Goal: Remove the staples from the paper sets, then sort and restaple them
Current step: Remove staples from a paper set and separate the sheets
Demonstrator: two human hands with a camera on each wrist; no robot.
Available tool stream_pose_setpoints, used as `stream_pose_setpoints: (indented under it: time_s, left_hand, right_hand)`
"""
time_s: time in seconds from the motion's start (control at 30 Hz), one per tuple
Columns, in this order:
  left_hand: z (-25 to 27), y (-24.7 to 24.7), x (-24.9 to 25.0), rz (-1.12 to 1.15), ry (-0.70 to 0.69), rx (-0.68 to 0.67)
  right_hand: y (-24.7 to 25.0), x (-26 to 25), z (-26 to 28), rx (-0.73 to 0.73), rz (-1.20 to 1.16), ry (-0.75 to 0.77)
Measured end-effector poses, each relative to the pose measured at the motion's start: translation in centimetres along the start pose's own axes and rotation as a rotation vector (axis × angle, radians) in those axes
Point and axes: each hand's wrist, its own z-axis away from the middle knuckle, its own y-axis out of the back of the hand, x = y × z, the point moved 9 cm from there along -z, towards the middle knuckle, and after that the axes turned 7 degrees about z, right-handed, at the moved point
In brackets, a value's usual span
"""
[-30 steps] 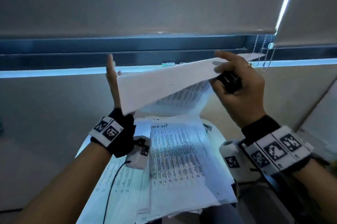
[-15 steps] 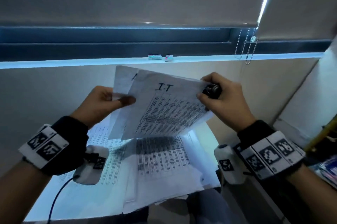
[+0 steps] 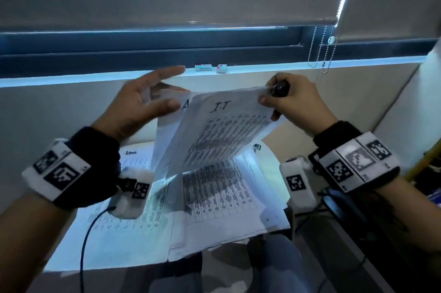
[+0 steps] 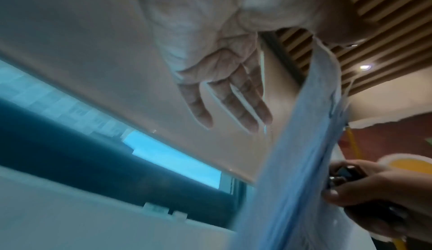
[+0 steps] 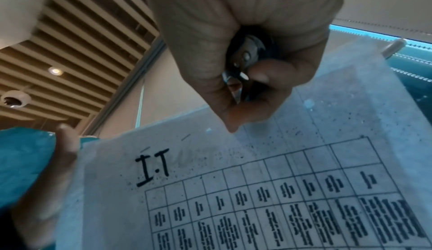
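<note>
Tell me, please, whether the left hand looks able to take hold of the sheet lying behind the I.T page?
Probably yes. The left hand is open at the left edge of the rear sheet, which sticks out past the I.T page; nothing lies between.

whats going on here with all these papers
A person is holding up a set of printed sheets headed "I.T". The right hand pinches its top right corner while also gripping a black staple remover. The left hand, fingers spread, touches the top left corner. More printed sheets lie spread on the table below.
</note>
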Motion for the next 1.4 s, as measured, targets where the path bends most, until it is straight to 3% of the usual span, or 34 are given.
stream_pose_setpoints:
  time_s: [0.1, 0.2, 0.27, 0.47, 0.73, 0.87, 1.0, 1.1, 1.2, 1.33, 1.4]
  left_hand:
    - [-0.9, -0.9, 2.7, -0.142, 0.010, -0.091]
    - [-1.1, -3.9, 2.6, -0.390, 0.170, -0.286]
    - [-1.4, -5.5, 2.4, -0.562, 0.191, -0.353]
    - [-3.8, -4.1, 3.8, -0.878, 0.023, -0.199]
    - [-6.4, -2.6, 5.2, -0.905, -0.143, -0.096]
    - [-5.8, -3.2, 4.7, -0.792, -0.170, -0.123]
    - [-5.7, -2.7, 4.5, -0.902, -0.227, -0.169]
    - [-6.8, -1.1, 4.5, -0.988, -0.206, -0.085]
    - [-7.8, 1.9, 6.2, -1.074, -0.277, 0.213]
    - [-6.0, 4.6, 10.2, -1.010, -0.519, 0.526]
    - [-4.2, 4.0, 11.8, -1.024, -0.659, 0.515]
  right_hand:
    - [-0.2, -0.7, -0.1, 0.003, 0.075, 0.036]
    - [-0.6, -1.8, 0.0, 0.007, 0.105, 0.087]
    - [-1.0, -2.4, -0.1, -0.022, 0.130, 0.111]
    - [-0.3, -1.7, -0.3, -0.102, 0.216, 0.115]
    - [0.3, -1.5, -1.8, 0.024, 0.239, 0.099]
    - [0.3, -1.7, -2.1, 0.163, 0.175, 0.080]
    - [-0.3, -2.1, -2.3, 0.153, 0.172, 0.093]
    - [-0.9, -3.0, -3.6, 0.165, 0.210, 0.105]
    - [-0.6, -5.2, -6.5, 0.295, 0.245, 0.121]
    - [2.1, -9.7, -6.4, 0.575, 0.117, 0.351]
    - [3.0, -10.0, -3.7, 0.643, 0.072, 0.485]
